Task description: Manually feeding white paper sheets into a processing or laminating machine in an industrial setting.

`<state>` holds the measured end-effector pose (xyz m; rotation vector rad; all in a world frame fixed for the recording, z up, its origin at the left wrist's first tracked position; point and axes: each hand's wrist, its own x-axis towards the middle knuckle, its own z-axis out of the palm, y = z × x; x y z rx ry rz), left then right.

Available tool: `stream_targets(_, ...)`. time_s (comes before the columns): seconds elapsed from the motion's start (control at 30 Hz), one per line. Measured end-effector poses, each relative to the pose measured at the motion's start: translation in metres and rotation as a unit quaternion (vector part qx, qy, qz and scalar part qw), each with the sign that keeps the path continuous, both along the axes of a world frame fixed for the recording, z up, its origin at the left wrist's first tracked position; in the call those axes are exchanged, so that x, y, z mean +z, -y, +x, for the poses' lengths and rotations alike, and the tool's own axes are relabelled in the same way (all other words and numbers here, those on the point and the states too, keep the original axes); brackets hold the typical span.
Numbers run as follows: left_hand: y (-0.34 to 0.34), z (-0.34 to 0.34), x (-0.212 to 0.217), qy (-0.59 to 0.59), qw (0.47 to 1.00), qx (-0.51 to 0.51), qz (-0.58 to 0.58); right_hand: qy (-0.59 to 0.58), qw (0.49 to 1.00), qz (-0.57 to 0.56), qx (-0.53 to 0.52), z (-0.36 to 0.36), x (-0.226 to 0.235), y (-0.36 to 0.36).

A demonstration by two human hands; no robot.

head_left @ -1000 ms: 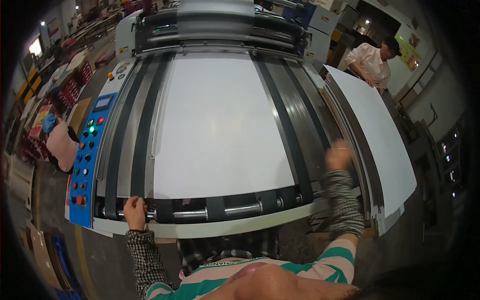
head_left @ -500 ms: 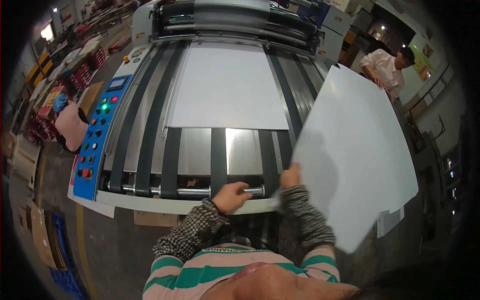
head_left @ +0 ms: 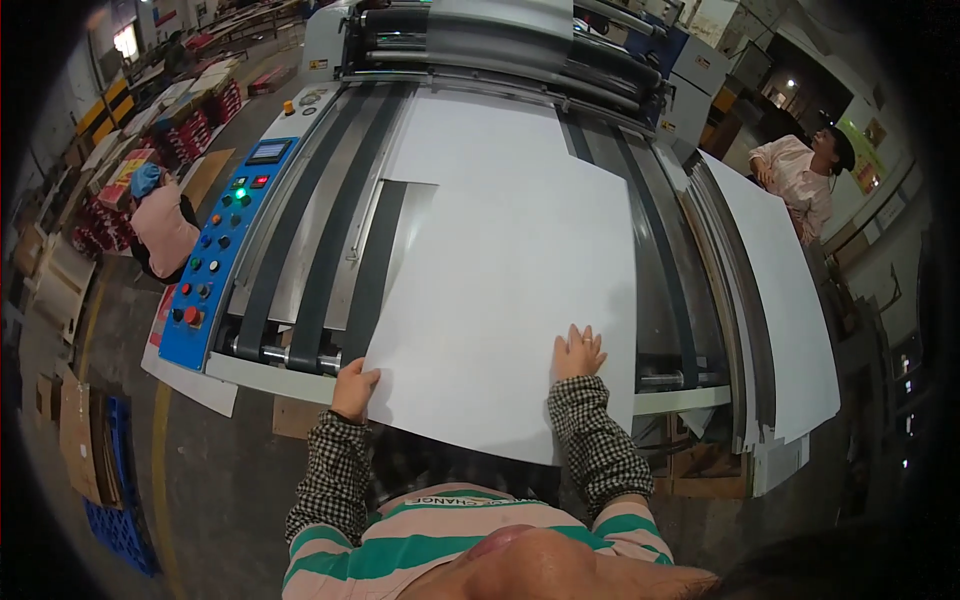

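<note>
A large white sheet [head_left: 500, 300] lies over the machine's dark belts [head_left: 300, 240], slightly skewed, its near edge overhanging the front bar toward my body. At its left edge, near the lower left corner, my left hand [head_left: 353, 390] pinches it between thumb and fingers. My right hand [head_left: 578, 354] rests on top of the sheet near its right side, palm down and fingers spread. Farther in, another white sheet [head_left: 470, 115] reaches toward the rollers [head_left: 500, 55]; the sheet I hold covers much of it.
A stack of white sheets [head_left: 785, 300] stands to the right, with a person [head_left: 795, 175] beyond it. The blue control panel [head_left: 225, 240] runs along the machine's left side. Another person [head_left: 160, 225] crouches beyond it. A blue pallet [head_left: 120, 490] lies at lower left.
The sheet my right hand held at the right has swung left onto the belts. My left hand has taken its left edge, and my right fingers have spread. The farther sheet has advanced toward the rollers.
</note>
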<state>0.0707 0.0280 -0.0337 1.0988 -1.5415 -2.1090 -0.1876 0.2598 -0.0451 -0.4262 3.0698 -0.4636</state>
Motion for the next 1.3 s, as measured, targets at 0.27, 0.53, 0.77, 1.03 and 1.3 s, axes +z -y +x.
stream_targets(0.27,-0.009,0.074,-0.004,0.039,0.996,-0.063,0.057,-0.002,0.997,0.016,0.074,0.045,-0.009,-0.031)
stream_targets(0.53,-0.008,0.100,-0.007,0.020,0.990,-0.013,0.136,0.023,0.991,0.021,0.134,0.044,-0.009,-0.015)
stream_targets(0.77,0.042,0.049,-0.002,0.017,0.997,-0.021,0.072,0.044,0.985,0.046,0.162,-0.016,-0.010,0.038)
stream_targets(1.03,0.056,-0.037,0.027,0.155,0.874,0.176,-0.426,0.001,0.972,0.023,0.234,-0.110,-0.014,0.096)
stream_targets(1.3,0.029,-0.070,0.057,-0.040,0.933,-0.014,-0.357,-0.421,0.906,0.032,0.011,-0.184,0.099,-0.090)
